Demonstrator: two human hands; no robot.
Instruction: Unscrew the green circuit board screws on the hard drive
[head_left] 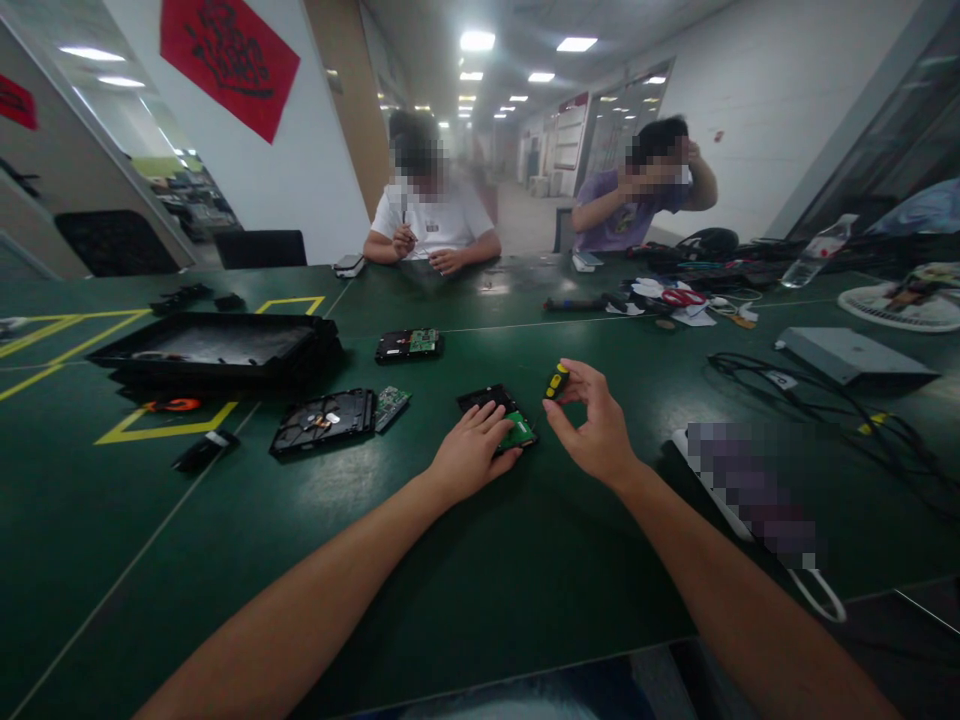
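My left hand point(474, 452) rests over a hard drive point(480, 397) with a green circuit board point(519, 432), which lies on the table in front of me. Its fingers are draped across the top and the thumb is at the near edge, holding the drive against the table. Just to the right and a little above, my right hand point(596, 425) pinches a short yellow-and-black screwdriver handle point(556, 382) between thumb and fingertips. No tip shows on it. Further left lie an opened hard drive point(322, 420), a loose circuit board point(391, 408) and another hard drive point(409, 345).
Black trays point(225, 350) are stacked at the left, near an orange-handled tool point(174, 405). On the right are a phone point(716, 487) with a strap, a grey box point(855, 358), black cables point(795, 385) and a bottle point(817, 252). Two people sit across the green table point(420, 590).
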